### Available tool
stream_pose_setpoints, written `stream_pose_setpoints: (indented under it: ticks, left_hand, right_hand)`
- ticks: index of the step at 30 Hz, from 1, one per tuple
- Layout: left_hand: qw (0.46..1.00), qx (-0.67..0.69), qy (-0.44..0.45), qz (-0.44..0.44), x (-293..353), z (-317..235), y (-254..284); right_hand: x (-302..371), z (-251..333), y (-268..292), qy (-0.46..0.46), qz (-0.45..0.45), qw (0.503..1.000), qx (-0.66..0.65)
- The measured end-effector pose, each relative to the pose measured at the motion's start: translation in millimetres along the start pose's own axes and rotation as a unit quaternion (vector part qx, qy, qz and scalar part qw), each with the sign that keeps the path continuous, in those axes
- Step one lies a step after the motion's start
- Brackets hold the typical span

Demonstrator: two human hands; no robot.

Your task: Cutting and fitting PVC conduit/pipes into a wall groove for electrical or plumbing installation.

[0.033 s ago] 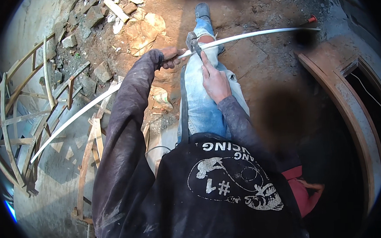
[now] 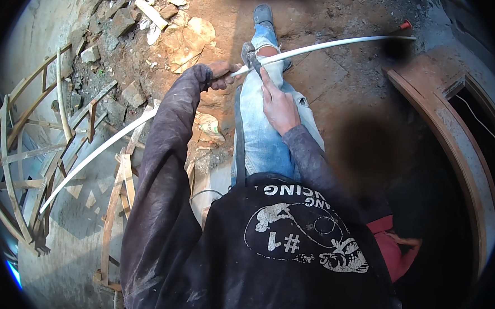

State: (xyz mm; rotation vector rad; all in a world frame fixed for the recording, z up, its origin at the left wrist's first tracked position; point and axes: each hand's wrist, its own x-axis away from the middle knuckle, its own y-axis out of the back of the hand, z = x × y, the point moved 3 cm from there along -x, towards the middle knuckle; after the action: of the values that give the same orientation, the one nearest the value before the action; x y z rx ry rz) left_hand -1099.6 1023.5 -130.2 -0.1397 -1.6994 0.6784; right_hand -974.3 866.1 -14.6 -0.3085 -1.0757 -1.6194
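A long, thin white pipe [image 2: 331,45] runs from the lower left, behind my left sleeve, across my leg to the upper right, bowing upward. My left hand [image 2: 221,75] is closed round it at about its middle. In my right hand [image 2: 280,105] is a hammer [image 2: 247,49] with a grey blocky head and a dark handle, my index finger stretched along that handle. The handle crosses the pipe just right of my left hand; I cannot tell whether they touch. My leg in light blue jeans [image 2: 258,137] lies stretched out beneath both.
Curved wooden frames [image 2: 20,144] lean at the left over a concrete surface. Stones [image 2: 123,21] and a crumpled tan sheet [image 2: 191,40] lie on the dirt. A curved wooden piece [image 2: 453,127] stands at the right. Another person's red garment [image 2: 383,242] shows at the lower right.
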Motion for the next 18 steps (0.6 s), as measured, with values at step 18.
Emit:
stream_pose_setpoints:
  ticks: [18]
  left_hand:
    - [0.864,-0.363,-0.227,-0.266,-10,11,-1]
  right_hand:
    - [-6,7,2,-0.036,0.026,0.999,-0.002]
